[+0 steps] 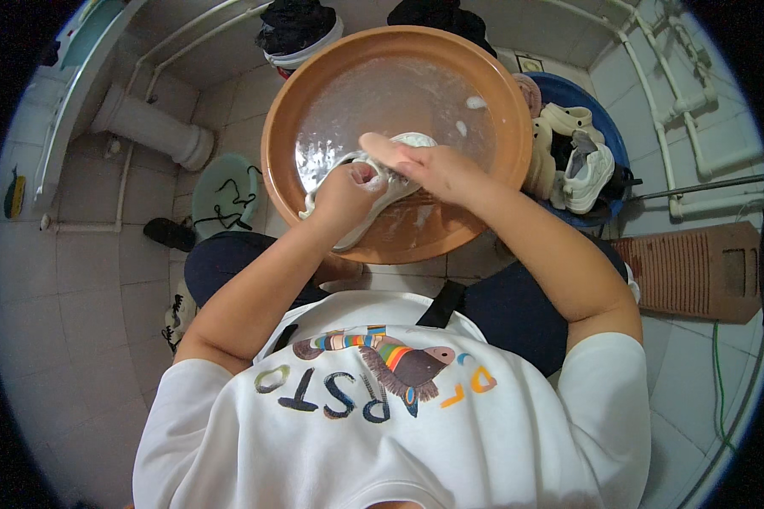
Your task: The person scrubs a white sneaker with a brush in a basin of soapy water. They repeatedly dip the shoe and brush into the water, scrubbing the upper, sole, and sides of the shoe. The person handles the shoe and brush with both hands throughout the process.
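A white shoe (367, 225) lies tilted across the near side of a large orange-brown basin (282, 102) that holds cloudy, sudsy water (382, 97). My left hand (346, 199) is closed on the shoe's upper near its opening, with some foam at the thumb. In my right hand (452, 176) is a scrubbing brush (380, 149) with a smooth, pale pinkish-brown back. The brush is over the far part of the shoe; its underside is hidden, so I cannot tell whether it touches. My right fingers wrap its near end.
On the right, a blue tub (626, 153) holds several shoes, including a white sneaker (587, 176). A brown washboard (696, 270) lies below it. On the left are a pale green basin (202, 199) with black laces and a dark slipper (168, 233). Black items in a white-rimmed container (314, 49) stand behind.
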A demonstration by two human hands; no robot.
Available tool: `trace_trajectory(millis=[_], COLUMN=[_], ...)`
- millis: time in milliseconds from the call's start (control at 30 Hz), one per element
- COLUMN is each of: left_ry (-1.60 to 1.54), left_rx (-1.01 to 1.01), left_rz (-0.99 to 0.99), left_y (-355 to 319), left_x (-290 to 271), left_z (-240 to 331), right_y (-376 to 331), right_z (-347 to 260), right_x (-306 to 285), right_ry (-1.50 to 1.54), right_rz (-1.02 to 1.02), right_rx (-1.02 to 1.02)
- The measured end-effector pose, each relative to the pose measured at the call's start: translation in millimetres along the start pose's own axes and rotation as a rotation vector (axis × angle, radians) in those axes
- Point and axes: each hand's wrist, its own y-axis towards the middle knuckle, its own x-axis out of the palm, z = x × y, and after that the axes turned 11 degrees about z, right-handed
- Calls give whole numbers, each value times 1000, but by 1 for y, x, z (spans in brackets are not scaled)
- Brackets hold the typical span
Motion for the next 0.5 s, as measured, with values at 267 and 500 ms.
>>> trace_trajectory(millis=[267, 500], left_ry=[-95, 136], left_rx=[143, 477], left_rz=[16, 151], left_y=[-3, -14], left_x=[12, 6], left_z=[-11, -5], right_y=[26, 14], right_z=[59, 12], right_x=[3, -23], right_ry=[-194, -110], right_rz=[106, 10], right_rx=[264, 411])
